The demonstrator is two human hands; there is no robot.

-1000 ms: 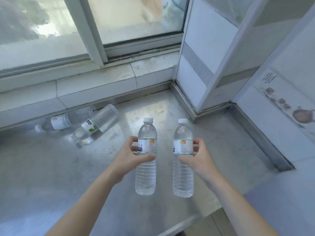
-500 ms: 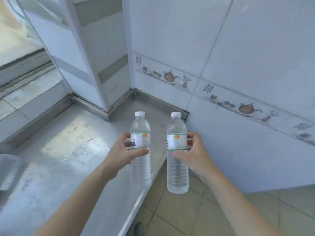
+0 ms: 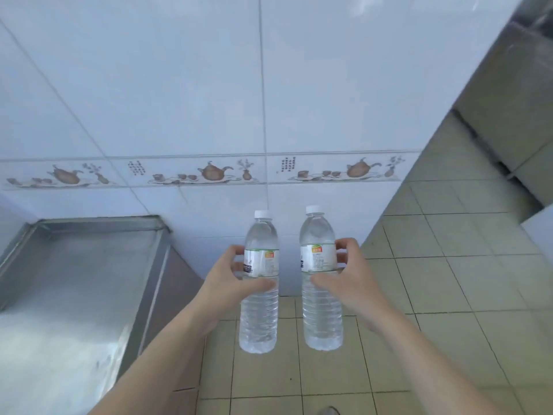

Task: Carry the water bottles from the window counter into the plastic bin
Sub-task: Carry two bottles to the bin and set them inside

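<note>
Over the floor tiles (image 3: pixel 419 280), just off the counter (image 3: pixel 74 280) edge, the left hand (image 3: pixel 230 280) wraps one bottle (image 3: pixel 259 310) at its label, and the right hand (image 3: pixel 350 280) wraps a second bottle (image 3: pixel 321 307) the same way. Both stand upright, caps up, side by side but apart. No bin shows, so I cannot tell which way it lies or which hand is nearer. Straight ahead stands the tiled wall (image 3: pixel 269 85); open floor runs rightward.
</note>
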